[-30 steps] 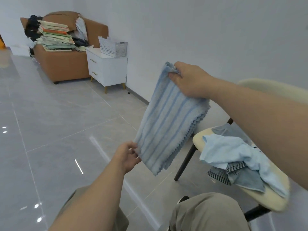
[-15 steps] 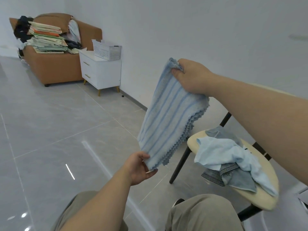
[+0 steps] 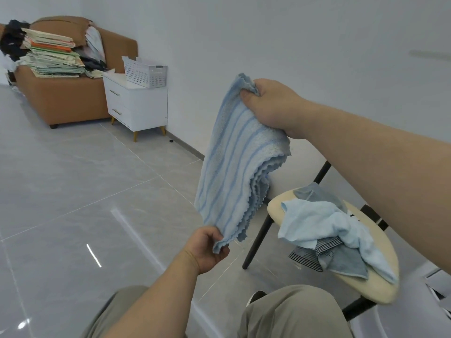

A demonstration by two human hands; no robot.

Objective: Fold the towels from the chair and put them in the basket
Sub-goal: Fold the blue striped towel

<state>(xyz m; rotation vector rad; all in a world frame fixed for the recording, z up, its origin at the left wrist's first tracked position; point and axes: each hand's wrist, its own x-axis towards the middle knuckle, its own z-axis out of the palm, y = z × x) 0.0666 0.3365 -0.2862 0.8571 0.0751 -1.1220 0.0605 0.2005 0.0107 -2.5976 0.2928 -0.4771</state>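
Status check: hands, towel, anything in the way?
Right hand grips striped towel top; left hand pinches bottom corner. More towels on chair. Basket across room, floor open.

The one view sits on the person's head and looks forward and down along both forearms, so the knees (image 3: 292, 313) crowd the near bottom edge and the left hand (image 3: 207, 250) and right hand (image 3: 273, 106) show close up mid-frame with the striped towel (image 3: 239, 162) between them. It faces across the tiled floor (image 3: 73, 191) toward the far left, where the orange sofa (image 3: 68, 101), white cabinet (image 3: 139, 111) and basket (image 3: 146, 74) look small along the wall (image 3: 268, 32). The chair (image 3: 274, 208) with its loose towels (image 3: 317, 223) lies near on the right, seen from above and partly behind the right forearm.
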